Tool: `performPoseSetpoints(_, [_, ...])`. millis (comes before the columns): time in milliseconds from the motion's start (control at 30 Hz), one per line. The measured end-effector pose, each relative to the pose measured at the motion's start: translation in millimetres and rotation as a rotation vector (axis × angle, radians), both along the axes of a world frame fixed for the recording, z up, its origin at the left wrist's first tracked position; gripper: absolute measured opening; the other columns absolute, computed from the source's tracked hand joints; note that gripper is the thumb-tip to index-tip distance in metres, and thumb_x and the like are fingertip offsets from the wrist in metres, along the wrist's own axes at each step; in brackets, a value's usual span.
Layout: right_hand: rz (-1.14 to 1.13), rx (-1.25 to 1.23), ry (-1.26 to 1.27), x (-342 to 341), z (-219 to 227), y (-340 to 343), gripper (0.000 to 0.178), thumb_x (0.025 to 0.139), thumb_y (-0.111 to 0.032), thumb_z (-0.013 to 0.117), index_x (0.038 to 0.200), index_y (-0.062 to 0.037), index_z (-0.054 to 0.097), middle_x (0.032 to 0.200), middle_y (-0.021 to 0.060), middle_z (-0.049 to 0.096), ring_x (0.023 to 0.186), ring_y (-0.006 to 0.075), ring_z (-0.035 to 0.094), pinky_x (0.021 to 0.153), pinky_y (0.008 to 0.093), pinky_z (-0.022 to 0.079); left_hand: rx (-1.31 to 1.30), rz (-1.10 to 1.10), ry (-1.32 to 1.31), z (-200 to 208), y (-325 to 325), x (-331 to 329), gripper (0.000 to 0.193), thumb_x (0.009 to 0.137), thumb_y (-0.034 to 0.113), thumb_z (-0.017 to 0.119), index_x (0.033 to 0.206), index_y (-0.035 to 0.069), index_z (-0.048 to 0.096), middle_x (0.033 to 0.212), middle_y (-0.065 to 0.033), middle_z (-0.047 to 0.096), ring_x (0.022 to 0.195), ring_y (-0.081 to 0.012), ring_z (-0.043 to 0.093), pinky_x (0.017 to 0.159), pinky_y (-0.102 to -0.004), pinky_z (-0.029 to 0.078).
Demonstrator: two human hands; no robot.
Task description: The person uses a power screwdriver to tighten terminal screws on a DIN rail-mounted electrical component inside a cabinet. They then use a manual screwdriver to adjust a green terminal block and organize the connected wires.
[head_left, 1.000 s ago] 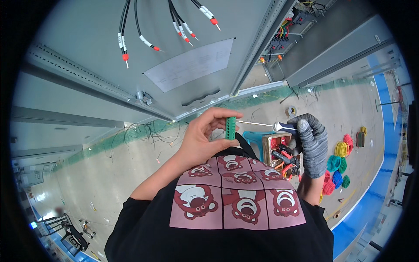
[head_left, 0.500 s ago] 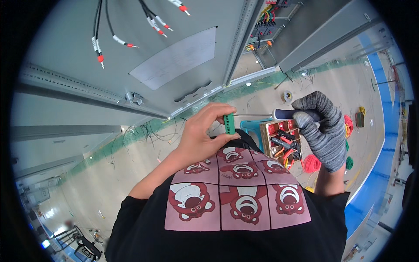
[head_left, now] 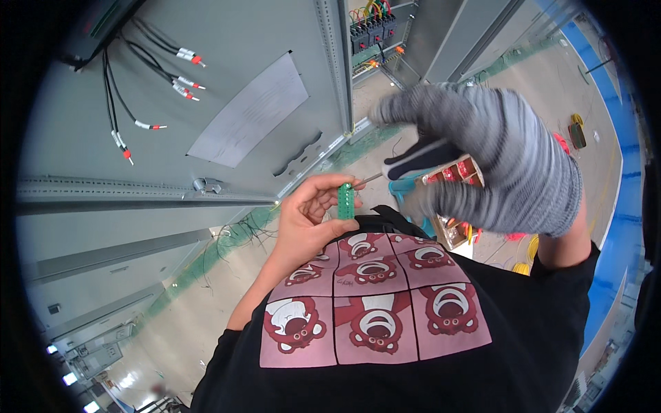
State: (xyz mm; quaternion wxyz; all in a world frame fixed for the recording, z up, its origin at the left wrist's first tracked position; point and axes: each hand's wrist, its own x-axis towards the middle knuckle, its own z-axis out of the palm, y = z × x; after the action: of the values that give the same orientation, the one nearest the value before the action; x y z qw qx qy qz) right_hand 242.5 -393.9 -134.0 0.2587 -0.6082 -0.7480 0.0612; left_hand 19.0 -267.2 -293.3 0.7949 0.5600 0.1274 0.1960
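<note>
Upright between the thumb and fingertips of my bare left hand (head_left: pixel 308 215) is a green terminal block connector (head_left: pixel 345 202), with a row of small screws facing me. My right hand (head_left: pixel 513 162), in a grey striped knit glove, is raised to the right and closer to the camera, slightly blurred. It holds a screwdriver (head_left: pixel 421 157) by the dark handle, the thumb and fingers on either side of it. The thin shaft points left, and its tip meets the upper end of the connector; whether it sits in a screw is too small to tell.
A grey cabinet door (head_left: pixel 227 41) fills the upper left, with black wires (head_left: pixel 148 124) ending in red-tipped ferrules and a taped paper sheet (head_left: pixel 251 110). Behind my right hand stands a compartmented tool box (head_left: pixel 451 237). Wire coils (head_left: pixel 527 256) lie on the floor.
My right hand has come nearer the camera, tilting the screwdriver so its handle is higher. The connector has turned to show its screws. The whole view has shifted, with the cabinet further left.
</note>
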Motion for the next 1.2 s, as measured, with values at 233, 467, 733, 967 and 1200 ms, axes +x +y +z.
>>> performPoseSetpoints(233, [-0.028, 0.049, -0.073, 4, -12, 4, 0.037, 0.086, -0.018, 0.073, 0.117, -0.0022, 0.062, 0.089, 0.0109, 0.070, 0.077, 0.0271, 0.070, 0.068, 0.0348, 0.054, 0.033, 0.114, -0.111, -12, -15, 10, 0.059, 0.073, -0.014, 0.075, 0.126, -0.003, 0.052, 0.129, -0.0182, 0.058, 0.118, -0.0222, 0.059, 0.101, -0.0359, 0.051])
performPoseSetpoints(467, [0.023, 0.076, -0.049, 0, -20, 3, 0.036, 0.085, -0.017, 0.073, 0.116, -0.0017, 0.062, 0.089, 0.0114, 0.070, 0.078, 0.0279, 0.070, 0.068, 0.0355, 0.054, 0.043, 0.160, -0.092, -23, -20, 14, 0.060, 0.074, -0.011, 0.076, 0.128, -0.004, 0.052, 0.128, -0.0185, 0.059, 0.113, -0.0226, 0.062, 0.100, -0.0352, 0.051])
performPoseSetpoints(733, [0.086, 0.081, -0.011, 9, -25, 0, 0.035, 0.084, -0.017, 0.074, 0.113, -0.0012, 0.063, 0.089, 0.0118, 0.070, 0.078, 0.0287, 0.069, 0.069, 0.0362, 0.054, 0.087, 0.271, -0.077, -21, -38, 18, 0.060, 0.073, -0.014, 0.075, 0.127, -0.002, 0.052, 0.128, -0.0181, 0.060, 0.114, -0.0226, 0.061, 0.100, -0.0351, 0.051])
performPoseSetpoints(967, [0.110, 0.090, 0.011, 9, -26, 5, 0.034, 0.083, -0.016, 0.074, 0.112, -0.0007, 0.064, 0.089, 0.0123, 0.069, 0.079, 0.0295, 0.069, 0.069, 0.0369, 0.054, 0.280, 0.411, -0.039, -23, -37, 14, 0.062, 0.071, -0.018, 0.073, 0.127, -0.002, 0.053, 0.129, -0.0182, 0.059, 0.118, -0.0236, 0.060, 0.101, -0.0361, 0.051])
performPoseSetpoints(1200, [0.085, 0.109, -0.014, 3, -17, 17, 0.033, 0.082, -0.016, 0.074, 0.110, -0.0003, 0.064, 0.089, 0.0127, 0.069, 0.079, 0.0302, 0.068, 0.069, 0.0375, 0.054, 0.134, 0.259, -0.110, -17, -10, -4, 0.064, 0.070, -0.017, 0.071, 0.130, -0.003, 0.052, 0.130, -0.0198, 0.059, 0.120, -0.0261, 0.059, 0.099, -0.0373, 0.052])
